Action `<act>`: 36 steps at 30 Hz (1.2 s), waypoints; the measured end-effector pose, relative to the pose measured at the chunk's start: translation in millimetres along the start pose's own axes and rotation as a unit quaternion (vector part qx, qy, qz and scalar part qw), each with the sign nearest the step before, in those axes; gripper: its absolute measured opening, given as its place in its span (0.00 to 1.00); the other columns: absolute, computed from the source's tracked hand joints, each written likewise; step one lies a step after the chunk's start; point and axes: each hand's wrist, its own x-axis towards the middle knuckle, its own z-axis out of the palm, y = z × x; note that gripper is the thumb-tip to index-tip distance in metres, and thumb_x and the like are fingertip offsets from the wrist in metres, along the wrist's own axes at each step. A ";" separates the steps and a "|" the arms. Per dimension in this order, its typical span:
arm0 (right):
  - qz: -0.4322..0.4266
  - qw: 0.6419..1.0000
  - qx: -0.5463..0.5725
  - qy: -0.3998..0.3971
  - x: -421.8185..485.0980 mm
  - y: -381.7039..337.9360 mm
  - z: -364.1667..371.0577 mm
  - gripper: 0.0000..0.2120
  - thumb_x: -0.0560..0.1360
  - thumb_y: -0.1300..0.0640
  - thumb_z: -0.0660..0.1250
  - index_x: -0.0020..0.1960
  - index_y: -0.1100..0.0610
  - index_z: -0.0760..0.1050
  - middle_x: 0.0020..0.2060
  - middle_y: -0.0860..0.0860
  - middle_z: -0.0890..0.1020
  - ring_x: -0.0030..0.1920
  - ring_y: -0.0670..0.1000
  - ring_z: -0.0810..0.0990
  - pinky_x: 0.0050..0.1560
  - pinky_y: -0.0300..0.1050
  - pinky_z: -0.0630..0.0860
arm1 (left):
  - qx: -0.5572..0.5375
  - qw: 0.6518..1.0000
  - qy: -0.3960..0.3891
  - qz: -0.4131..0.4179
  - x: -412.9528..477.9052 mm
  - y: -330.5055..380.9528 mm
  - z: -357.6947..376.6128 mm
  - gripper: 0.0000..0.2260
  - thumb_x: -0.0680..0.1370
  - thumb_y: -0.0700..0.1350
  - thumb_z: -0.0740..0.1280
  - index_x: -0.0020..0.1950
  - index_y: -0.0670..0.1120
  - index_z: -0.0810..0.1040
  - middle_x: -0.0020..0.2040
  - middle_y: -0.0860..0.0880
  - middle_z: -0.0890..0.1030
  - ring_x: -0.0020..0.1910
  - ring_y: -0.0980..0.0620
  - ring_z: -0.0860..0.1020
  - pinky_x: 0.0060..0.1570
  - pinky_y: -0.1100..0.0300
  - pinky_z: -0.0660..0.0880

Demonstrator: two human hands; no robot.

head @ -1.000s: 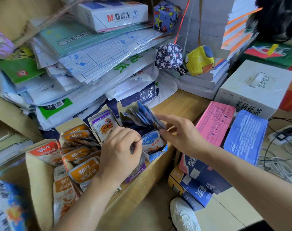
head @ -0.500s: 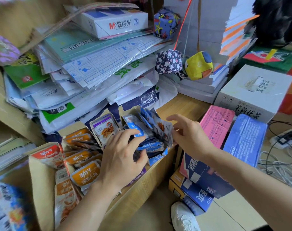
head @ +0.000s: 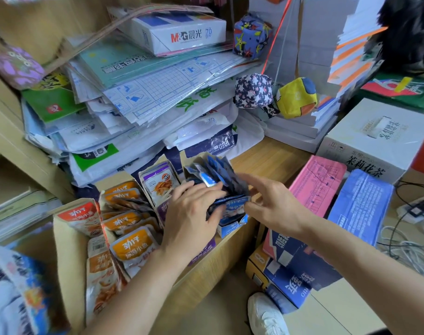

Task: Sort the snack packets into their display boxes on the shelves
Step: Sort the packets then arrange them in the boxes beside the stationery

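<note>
The blue snack packets point(head: 214, 171) stand fanned and upright in their blue display box point(head: 232, 224), which sits on the wooden shelf point(head: 266, 158) just right of the frame's middle. The left hand point(head: 191, 213) comes in from seven o'clock and lies on the near side of the fan, its fingers straight and slightly apart, pressing the packets. The right hand point(head: 273, 204) comes in from four o'clock, its fingers spread and loose; the forefinger touches the fan's right edge and the thumb sits by the box's front packets. Motion blur hides whether anything is pinched.

At nine o'clock from the blue fan, purple packets point(head: 160, 182) stand in their own box. At eight o'clock, orange packets point(head: 131, 243) lie overlapping in a cardboard tray point(head: 68, 250). At twelve o'clock rises a heap of plastic-wrapped paper point(head: 143, 93) topped by a ream point(head: 182, 32). At three o'clock lies a pink carton point(head: 319, 182), touching a blue carton point(head: 360, 204). At five o'clock, on the floor, a white shoe point(head: 266, 315) shows.
</note>
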 end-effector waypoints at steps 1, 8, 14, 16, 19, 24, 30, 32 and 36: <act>-0.016 0.999 -0.036 0.003 -1.1 -0.8 1.2 0.37 0.74 0.52 0.67 0.80 0.45 0.56 0.71 0.49 0.71 0.63 0.49 0.76 0.60 0.49 0.78 | -0.015 1.000 -0.015 0.002 0.7 0.3 1.5 0.12 0.73 0.48 0.77 0.56 0.50 0.85 0.57 0.55 0.85 0.56 0.57 0.81 0.66 0.60 0.65; -0.073 0.962 -0.260 -0.042 -2.2 -0.9 14.8 0.34 0.81 0.45 0.61 0.80 0.36 0.47 0.81 0.46 0.49 0.74 0.54 0.61 0.69 0.58 0.69 | -0.032 0.999 -0.036 0.022 -10.9 -3.2 -19.6 0.22 0.70 0.50 0.78 0.62 0.50 0.81 0.63 0.55 0.81 0.62 0.57 0.76 0.68 0.60 0.63; -0.014 0.948 -0.316 0.029 -6.7 -14.8 9.7 0.30 0.78 0.49 0.69 0.78 0.44 0.63 0.77 0.51 0.64 0.72 0.61 0.65 0.65 0.63 0.67 | -0.005 0.999 0.028 0.022 -39.8 -16.2 -59.7 0.13 0.74 0.48 0.75 0.58 0.47 0.85 0.57 0.52 0.84 0.59 0.53 0.80 0.62 0.48 0.73; -0.001 0.943 -0.329 0.053 -10.5 -25.7 11.9 0.30 0.73 0.53 0.74 0.73 0.48 0.71 0.74 0.53 0.68 0.70 0.63 0.65 0.64 0.64 0.66 | 0.008 0.999 0.047 0.014 -54.0 -19.0 -75.4 0.09 0.75 0.45 0.74 0.55 0.47 0.85 0.53 0.52 0.85 0.55 0.51 0.82 0.57 0.46 0.75; -0.023 0.949 -0.305 0.073 -15.4 -52.9 18.0 0.30 0.67 0.60 0.74 0.68 0.52 0.75 0.71 0.54 0.71 0.69 0.63 0.66 0.62 0.62 0.65 | -0.008 0.998 0.056 -0.011 -78.8 -17.2 -102.8 0.06 0.75 0.42 0.73 0.51 0.46 0.86 0.48 0.52 0.85 0.49 0.51 0.82 0.52 0.47 0.77; -0.120 0.973 -0.190 0.044 -17.9 -112.0 34.7 0.21 0.68 0.60 0.75 0.60 0.54 0.81 0.56 0.52 0.83 0.58 0.61 0.75 0.57 0.59 0.72 | 0.019 0.997 -0.011 -0.079 -127.6 -7.4 -147.9 0.06 0.75 0.42 0.75 0.51 0.49 0.86 0.44 0.61 0.82 0.44 0.61 0.79 0.50 0.52 0.79; -0.151 0.984 -0.089 -0.028 -18.7 -161.1 72.1 0.16 0.73 0.57 0.72 0.61 0.52 0.81 0.51 0.51 0.86 0.48 0.55 0.83 0.49 0.51 0.80 | 0.056 0.960 -0.083 -0.262 -193.7 0.5 -202.4 0.08 0.77 0.48 0.72 0.54 0.59 0.84 0.45 0.64 0.82 0.47 0.63 0.79 0.50 0.56 0.79; -0.168 0.983 -0.047 -0.062 -30.7 -177.5 92.3 0.09 0.73 0.57 0.72 0.54 0.52 0.83 0.46 0.50 0.86 0.45 0.52 0.83 0.45 0.48 0.80 | 0.077 0.942 -0.092 -0.314 -214.9 4.0 -219.0 0.06 0.78 0.51 0.71 0.54 0.60 0.84 0.44 0.65 0.82 0.46 0.65 0.79 0.49 0.57 0.79; -0.217 0.966 0.006 -0.143 -57.8 -213.3 130.1 0.05 0.73 0.56 0.71 0.49 0.52 0.83 0.41 0.46 0.84 0.40 0.49 0.82 0.42 0.46 0.78 | 0.118 0.905 -0.071 -0.403 -252.2 11.3 -249.3 0.05 0.79 0.53 0.69 0.53 0.60 0.83 0.45 0.63 0.83 0.45 0.64 0.79 0.45 0.59 0.80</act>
